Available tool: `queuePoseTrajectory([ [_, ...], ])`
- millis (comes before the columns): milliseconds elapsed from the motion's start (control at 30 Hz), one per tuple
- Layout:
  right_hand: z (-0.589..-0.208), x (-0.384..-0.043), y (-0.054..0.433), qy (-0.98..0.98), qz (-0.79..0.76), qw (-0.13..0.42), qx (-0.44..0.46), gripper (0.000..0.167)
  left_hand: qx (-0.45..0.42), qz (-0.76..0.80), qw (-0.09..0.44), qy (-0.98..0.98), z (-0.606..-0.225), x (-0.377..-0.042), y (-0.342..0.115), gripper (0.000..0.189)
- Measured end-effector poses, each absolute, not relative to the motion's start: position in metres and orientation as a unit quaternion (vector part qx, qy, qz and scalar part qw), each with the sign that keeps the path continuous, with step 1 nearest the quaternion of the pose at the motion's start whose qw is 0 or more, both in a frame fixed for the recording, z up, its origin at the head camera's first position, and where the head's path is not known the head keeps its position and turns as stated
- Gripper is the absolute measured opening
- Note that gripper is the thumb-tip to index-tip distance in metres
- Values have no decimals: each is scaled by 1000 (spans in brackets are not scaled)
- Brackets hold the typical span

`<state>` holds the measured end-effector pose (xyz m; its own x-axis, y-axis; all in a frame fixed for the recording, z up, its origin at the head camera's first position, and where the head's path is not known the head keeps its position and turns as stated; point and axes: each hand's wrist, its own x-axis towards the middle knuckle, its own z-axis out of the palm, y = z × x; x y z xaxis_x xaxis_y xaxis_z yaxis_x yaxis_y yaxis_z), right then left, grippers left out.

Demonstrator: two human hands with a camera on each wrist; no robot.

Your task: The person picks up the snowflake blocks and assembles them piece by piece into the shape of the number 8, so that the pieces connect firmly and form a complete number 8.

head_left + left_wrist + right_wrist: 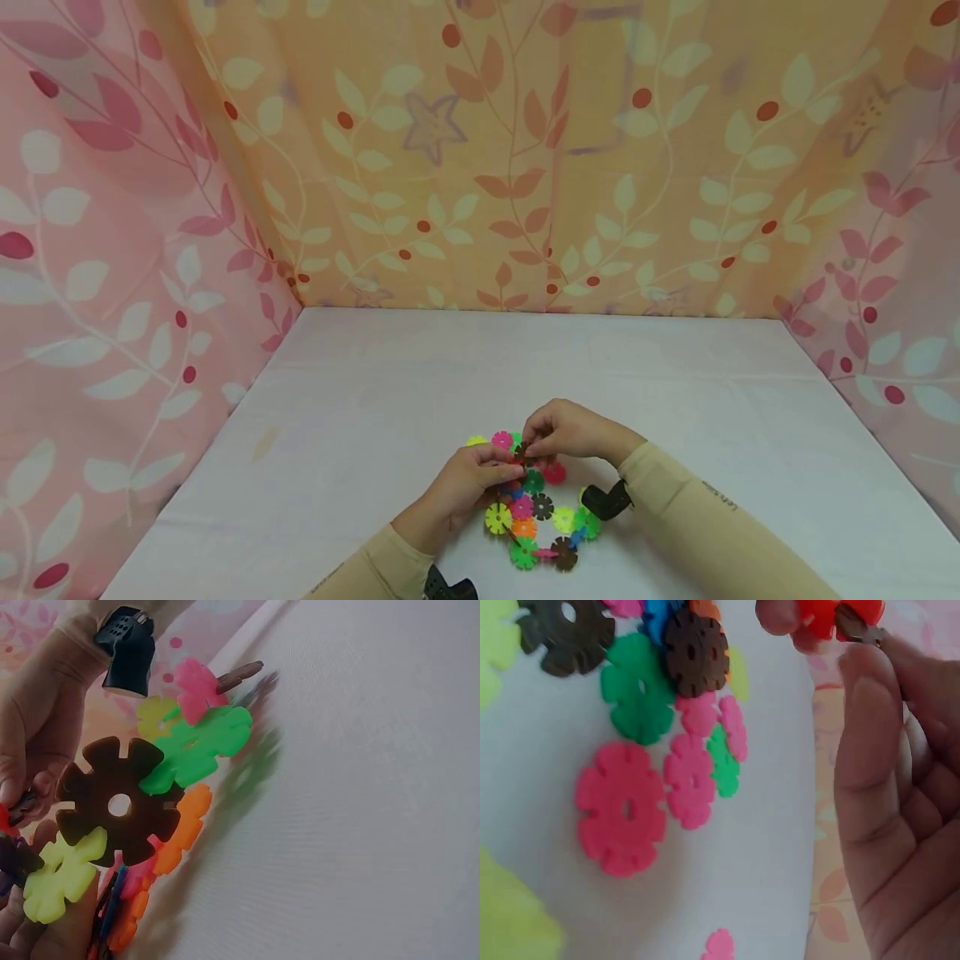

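My right hand [573,429] pinches a brown slotted flower disc [864,628] between thumb and fingers. Against it sits a red flower disc [817,619], which my left hand [472,479] grips at its other side, fingertips close to the right hand's. Beside the left fingers, a yellow disc [64,874], a large dark brown disc [120,802] and a bright green disc [199,746] overlap in a joined cluster. Part of the red disc is hidden behind the fingers.
Below the hands lie more coloured flower discs, among them a yellow one [498,518], a green one [524,552] and a brown one [564,553]. A red-pink disc [622,810] lies flat on the white table [390,383]. Patterned curtains [510,167] enclose three sides.
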<state>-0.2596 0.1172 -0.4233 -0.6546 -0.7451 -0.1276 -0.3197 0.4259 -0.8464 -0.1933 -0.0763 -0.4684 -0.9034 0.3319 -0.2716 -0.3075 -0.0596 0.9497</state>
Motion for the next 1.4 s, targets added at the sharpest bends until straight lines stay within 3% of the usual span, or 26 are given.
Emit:
queuePoseTrajectory([
  [300,-420,-261,120,807,-403,259,-345,13,-4,724,243,645,-464,-194,-74,29],
  [433,-420,-261,124,860,-311,227,-334,5,-12,726,237,646,-467,-195,-76,19],
  [667,-430,-259,124,912,-172,207,-308,17,-11,729,237,641,-468,-196,-78,17],
  [1000,-435,-254,124,903,-175,218,-326,21,-8,733,242,635,-464,-195,-79,18],
  [1400,-427,-260,124,872,-263,123,-394,7,-9,737,242,631,-465,-195,-78,25],
])
